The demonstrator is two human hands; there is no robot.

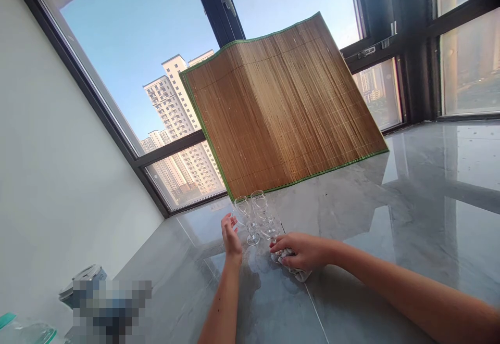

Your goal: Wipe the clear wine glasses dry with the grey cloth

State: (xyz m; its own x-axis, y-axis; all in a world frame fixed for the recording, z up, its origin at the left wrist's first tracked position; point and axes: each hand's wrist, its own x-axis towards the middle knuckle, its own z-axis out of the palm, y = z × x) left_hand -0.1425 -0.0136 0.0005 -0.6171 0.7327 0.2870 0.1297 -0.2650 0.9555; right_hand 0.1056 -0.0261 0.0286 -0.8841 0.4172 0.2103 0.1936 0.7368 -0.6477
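Three small clear stemmed glasses (pixel 253 214) stand close together on a glossy grey floor (pixel 410 219). My left hand (pixel 230 237) is just left of them, fingers apart and slightly curled, almost touching the nearest glass. My right hand (pixel 302 250) lies just right of the glasses, fingers closed over a crumpled pale cloth (pixel 299 271) pressed on the floor, next to the front glass.
A brown bamboo mat (pixel 281 104) with green edging leans against the dark window frame (pixel 219 0) behind the glasses. A white wall (pixel 50 177) runs along the left. A metal-lidded container (pixel 84 276) and a clear box with a teal clip (pixel 27 331) sit at bottom left.
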